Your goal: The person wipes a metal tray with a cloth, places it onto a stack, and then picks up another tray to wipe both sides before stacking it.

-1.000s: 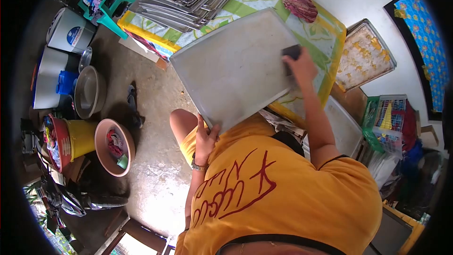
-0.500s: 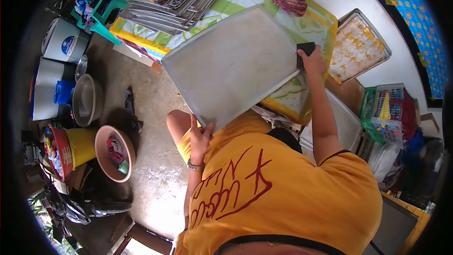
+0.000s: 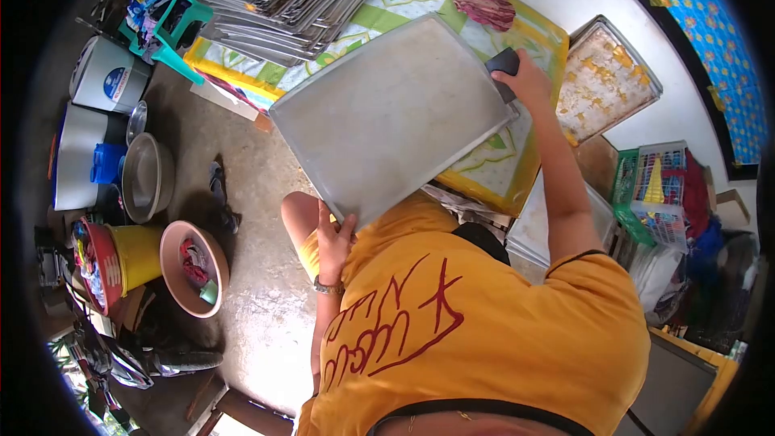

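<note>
A large grey metal baking tray lies tilted in front of me, its far part over the table and its near corner at my lap. My left hand, with a watch on the wrist, grips that near corner, thumb on the upper face. At the tray's right edge, my right hand is closed around a dark, flat rectangular block, which meets the rim there. A crumpled maroon cloth rests on the table beyond the tray.
A tall stack of metal trays stands on the table's patterned cover. A crusted tray leans by the wall at right. Basins, including a pink one, sit on the floor at left near a green chair. Plastic crates are at right.
My right hand has moved a little up and left with the dark block, which is now turned at a slant along the tray's edge. My left hand keeps its hold on the corner.
</note>
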A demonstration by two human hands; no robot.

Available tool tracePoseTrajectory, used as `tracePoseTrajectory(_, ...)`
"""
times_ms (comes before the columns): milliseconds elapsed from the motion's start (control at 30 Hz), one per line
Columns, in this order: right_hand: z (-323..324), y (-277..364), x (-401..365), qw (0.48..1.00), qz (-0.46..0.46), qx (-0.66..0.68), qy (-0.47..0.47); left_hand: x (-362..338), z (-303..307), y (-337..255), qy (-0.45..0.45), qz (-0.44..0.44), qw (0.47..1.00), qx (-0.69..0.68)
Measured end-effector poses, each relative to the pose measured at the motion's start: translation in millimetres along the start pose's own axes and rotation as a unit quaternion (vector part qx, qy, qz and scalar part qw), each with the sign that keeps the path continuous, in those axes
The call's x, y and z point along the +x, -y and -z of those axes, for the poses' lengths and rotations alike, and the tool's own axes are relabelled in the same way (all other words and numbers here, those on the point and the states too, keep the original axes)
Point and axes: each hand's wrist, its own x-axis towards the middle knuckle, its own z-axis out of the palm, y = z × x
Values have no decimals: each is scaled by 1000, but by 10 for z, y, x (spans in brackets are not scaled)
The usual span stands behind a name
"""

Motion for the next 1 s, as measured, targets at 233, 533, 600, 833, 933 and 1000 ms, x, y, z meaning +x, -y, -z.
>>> tracePoseTrajectory(233, -236, -274, 154, 990, 118, -75, 7, -4, -11, -70, -23, -8, 999, -21)
tracePoseTrajectory(533, -146, -223, -7, 992, 90, -79, 28, 91, 43, -21, -23, -49, 998, 21)
tracePoseTrajectory(600, -149, -387, 68, 997, 53, -31, 38, 136, 28, -28, -22, -58, 998, 12)
tracePoseTrajectory(833, -380, 631, -714, 990, 78, 28, 111, 109, -43, -42, -13, -56, 998, -4)
tracePoseTrajectory(933, -445, 755, -818, 991, 102, 54, 65, 105, -5, -44, -10, -41, 999, 0)
tracePoseTrajectory(1000, -386, 393, -661, 991, 76, 114, -16, 98, 21, -25, -10, -36, 999, 6)
